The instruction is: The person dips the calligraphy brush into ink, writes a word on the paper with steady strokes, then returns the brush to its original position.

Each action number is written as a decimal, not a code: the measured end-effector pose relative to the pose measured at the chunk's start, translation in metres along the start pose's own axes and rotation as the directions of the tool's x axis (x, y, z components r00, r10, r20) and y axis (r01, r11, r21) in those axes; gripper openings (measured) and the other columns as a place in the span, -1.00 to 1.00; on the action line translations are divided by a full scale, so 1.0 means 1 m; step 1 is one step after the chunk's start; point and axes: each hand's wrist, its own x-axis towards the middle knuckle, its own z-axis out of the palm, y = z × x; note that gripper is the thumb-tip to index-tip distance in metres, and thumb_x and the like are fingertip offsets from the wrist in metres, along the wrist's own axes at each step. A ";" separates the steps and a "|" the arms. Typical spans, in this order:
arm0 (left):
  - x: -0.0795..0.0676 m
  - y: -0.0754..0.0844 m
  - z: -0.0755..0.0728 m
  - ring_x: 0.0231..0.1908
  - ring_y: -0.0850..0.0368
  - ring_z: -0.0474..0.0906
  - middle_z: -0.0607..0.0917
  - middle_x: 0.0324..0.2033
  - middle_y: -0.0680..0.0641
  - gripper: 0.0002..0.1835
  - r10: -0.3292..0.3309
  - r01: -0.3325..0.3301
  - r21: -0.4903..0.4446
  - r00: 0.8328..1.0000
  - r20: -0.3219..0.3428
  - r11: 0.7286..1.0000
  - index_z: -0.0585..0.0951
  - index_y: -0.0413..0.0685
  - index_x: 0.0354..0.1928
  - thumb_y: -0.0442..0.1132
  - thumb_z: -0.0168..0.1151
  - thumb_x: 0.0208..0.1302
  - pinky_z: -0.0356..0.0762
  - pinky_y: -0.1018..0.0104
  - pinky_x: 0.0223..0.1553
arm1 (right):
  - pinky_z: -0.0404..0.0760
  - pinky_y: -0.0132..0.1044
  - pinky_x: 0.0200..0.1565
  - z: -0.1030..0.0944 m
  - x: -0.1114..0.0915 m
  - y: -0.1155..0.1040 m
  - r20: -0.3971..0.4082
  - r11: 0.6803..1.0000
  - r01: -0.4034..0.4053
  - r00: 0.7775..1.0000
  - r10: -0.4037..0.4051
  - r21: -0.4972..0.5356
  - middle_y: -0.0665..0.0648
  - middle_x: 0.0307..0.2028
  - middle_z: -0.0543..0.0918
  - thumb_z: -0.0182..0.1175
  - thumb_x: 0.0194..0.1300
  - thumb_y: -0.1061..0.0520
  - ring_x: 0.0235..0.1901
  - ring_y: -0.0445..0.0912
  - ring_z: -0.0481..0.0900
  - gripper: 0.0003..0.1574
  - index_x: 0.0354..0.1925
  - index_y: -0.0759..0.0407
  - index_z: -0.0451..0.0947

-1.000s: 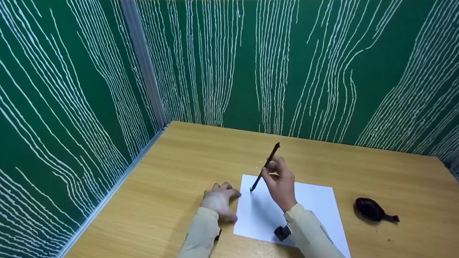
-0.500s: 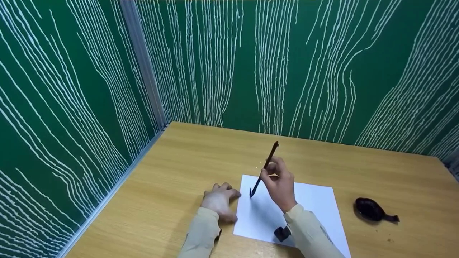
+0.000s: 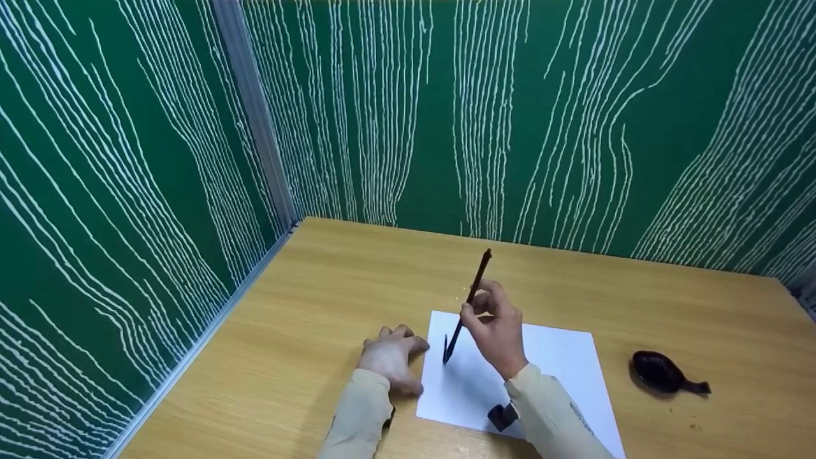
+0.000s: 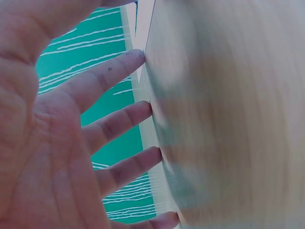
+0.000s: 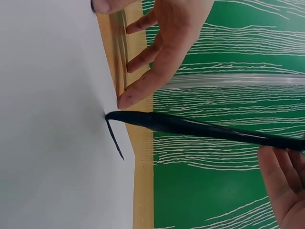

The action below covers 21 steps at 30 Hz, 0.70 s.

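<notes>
At the far left, a green wall with wavy white lines borders the wooden table. The left hand rests with fingers spread, fingertips on the table, at the left edge of the white paper. A thin black stroke marks the paper near that edge. The black brush leans over it, tip touching the stroke's near end, pinched by the right hand. Farther right, apart from the paper, a dark dish sits on the table, its short handle pointing right.

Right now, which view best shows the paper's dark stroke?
The right wrist view: the dark stroke looks larger there, meeting the brush only at its tip. The head view shows it small; in the left wrist view it's indiscernible.
</notes>
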 end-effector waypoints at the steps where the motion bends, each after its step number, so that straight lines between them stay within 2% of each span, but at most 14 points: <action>1: 0.000 0.000 0.000 0.22 -0.11 0.47 0.60 0.27 -0.04 -0.18 -0.001 0.001 0.003 1.000 -0.001 1.000 0.69 0.26 0.26 -0.01 0.65 -0.25 0.49 -0.21 0.14 | 0.70 -0.47 -0.28 0.000 0.000 0.000 0.004 1.000 0.002 1.000 -0.002 -0.002 0.12 -0.40 0.72 0.24 0.33 0.40 -0.36 -0.22 0.68 -0.62 0.08 0.16 0.53; 11: 0.000 0.000 0.003 0.20 -0.09 0.47 0.60 0.27 -0.03 -0.17 -0.003 0.003 0.003 1.000 0.005 1.000 0.69 0.27 0.26 -0.01 0.65 -0.26 0.50 -0.17 0.10 | 0.70 -0.48 -0.23 -0.002 -0.002 -0.006 0.034 1.000 -0.006 0.999 0.007 -0.024 0.10 -0.40 0.72 0.26 0.33 0.37 -0.37 -0.22 0.68 -0.62 0.10 0.18 0.54; 18: -0.001 -0.001 0.001 0.17 -0.07 0.45 0.60 0.25 -0.01 -0.20 0.019 -0.019 -0.005 1.000 -0.013 1.000 0.69 0.25 0.25 -0.06 0.61 -0.24 0.48 -0.10 0.04 | 0.69 -0.53 -0.26 -0.011 0.006 -0.002 -0.106 0.998 0.055 0.993 -0.053 0.019 0.21 -0.36 0.75 0.20 0.37 0.41 -0.35 -0.33 0.66 -0.65 0.10 0.27 0.51; 21: -0.002 -0.001 0.001 0.16 -0.05 0.45 0.60 0.25 -0.01 -0.20 0.019 -0.019 -0.006 1.000 -0.011 1.000 0.69 0.25 0.26 -0.06 0.59 -0.24 0.47 -0.07 0.04 | 0.68 -0.55 -0.21 -0.010 0.007 0.003 -0.123 0.999 0.047 0.991 -0.046 0.011 0.23 -0.32 0.77 0.20 0.40 0.40 -0.30 -0.31 0.69 -0.68 0.09 0.29 0.49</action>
